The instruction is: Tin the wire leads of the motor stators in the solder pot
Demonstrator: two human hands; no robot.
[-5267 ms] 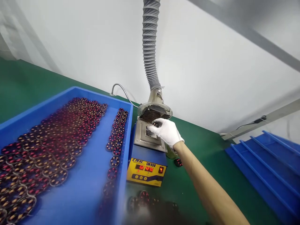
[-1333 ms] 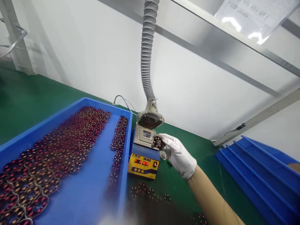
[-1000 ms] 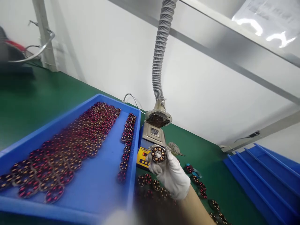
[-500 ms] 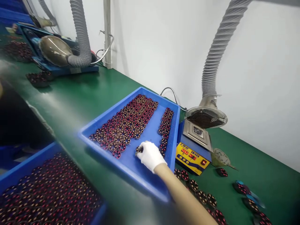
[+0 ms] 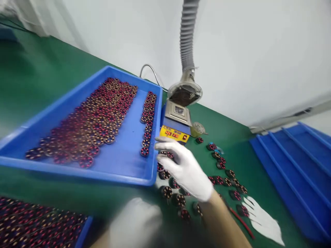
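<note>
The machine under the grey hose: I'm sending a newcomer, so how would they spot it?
Follow the grey ribbed hose down to its round hood. The machine stands just below, beside a blue tray of parts; only it has a yellow front with red digits.

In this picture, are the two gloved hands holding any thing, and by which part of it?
The right hand seems to hold nothing: its thumb and fingers stand apart. The left hand is too blurred to tell.
</note>
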